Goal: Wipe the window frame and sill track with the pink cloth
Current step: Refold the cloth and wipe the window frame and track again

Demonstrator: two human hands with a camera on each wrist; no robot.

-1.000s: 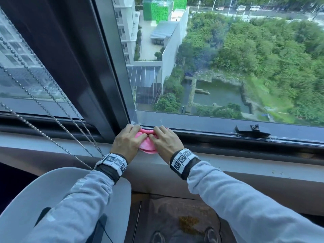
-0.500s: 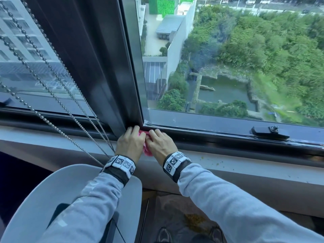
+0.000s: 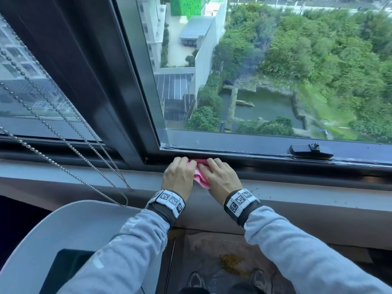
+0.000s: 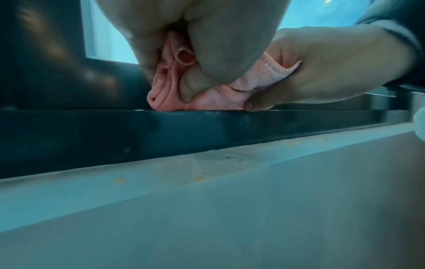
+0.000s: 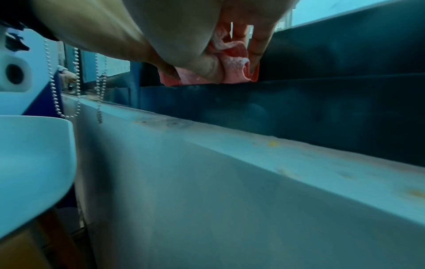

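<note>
both hands side by side, bunched pink cloth clamped between them: left hand thumb and fingers pinch it, right hand curls round its other end. cloth pressed into the dark sill track beside the window frame corner. bead chains hang left; yellow crumbs on the grey ledge.
</note>
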